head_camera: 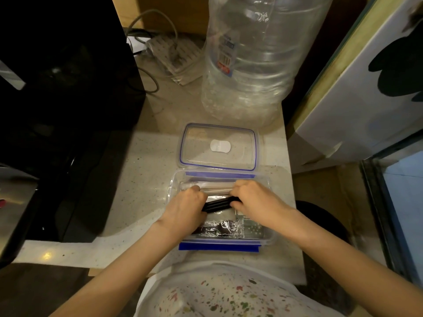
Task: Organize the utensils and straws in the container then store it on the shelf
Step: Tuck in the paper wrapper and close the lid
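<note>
Countertop (146, 170): water jug (256, 58) behind container (266, 239)

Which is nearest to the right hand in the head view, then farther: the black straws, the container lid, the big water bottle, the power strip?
1. Black straws: in the right hand itself, inside the container.
2. Container lid: lying just beyond the container.
3. Big water bottle: standing behind the lid.
4. Power strip: far back, to the left.

Home kitchen: speckled counter (142, 170), water jug (258, 56).
</note>
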`<state>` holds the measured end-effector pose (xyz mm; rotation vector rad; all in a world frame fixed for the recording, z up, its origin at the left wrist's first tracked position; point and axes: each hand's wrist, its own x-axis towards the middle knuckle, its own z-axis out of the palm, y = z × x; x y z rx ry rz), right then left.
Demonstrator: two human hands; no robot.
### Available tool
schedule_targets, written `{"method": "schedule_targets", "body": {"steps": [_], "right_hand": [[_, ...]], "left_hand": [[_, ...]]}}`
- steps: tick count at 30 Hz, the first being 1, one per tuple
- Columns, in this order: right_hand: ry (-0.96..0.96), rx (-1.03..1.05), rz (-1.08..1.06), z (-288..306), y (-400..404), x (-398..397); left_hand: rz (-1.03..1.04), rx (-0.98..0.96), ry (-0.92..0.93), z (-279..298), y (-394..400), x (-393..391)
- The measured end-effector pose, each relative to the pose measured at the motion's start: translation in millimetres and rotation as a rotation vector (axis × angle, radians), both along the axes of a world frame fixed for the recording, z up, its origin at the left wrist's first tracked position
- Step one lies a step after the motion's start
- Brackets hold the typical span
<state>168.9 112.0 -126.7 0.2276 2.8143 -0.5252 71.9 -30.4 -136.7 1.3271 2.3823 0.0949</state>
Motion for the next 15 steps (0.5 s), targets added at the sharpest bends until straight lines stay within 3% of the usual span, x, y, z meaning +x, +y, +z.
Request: {"method": "schedule_targets", "body": {"steps": [7, 10, 13, 15], "right_hand": [[0.232, -0.32, -0.371, 39.8, 41.2, -12.3], [0.332, -0.317, -0.593, 36.5, 67.2, -22.5], [0.217, -0.245, -0.782, 19.3, 86.9, -34.4], [0.11, -0.206, -0.852, 5.1, 91.9, -39.0]], "left_hand": [[0.044, 0.393, -0.273, 40.9, 8.2, -46.0], [0.313, 0.551, -0.318, 32.0, 18.6, -74.6], [0.613, 0.453, -0.281, 3.2, 31.1, -98.9], [0.708, 0.339, -0.259, -13.8, 36.4, -110.1]]}}
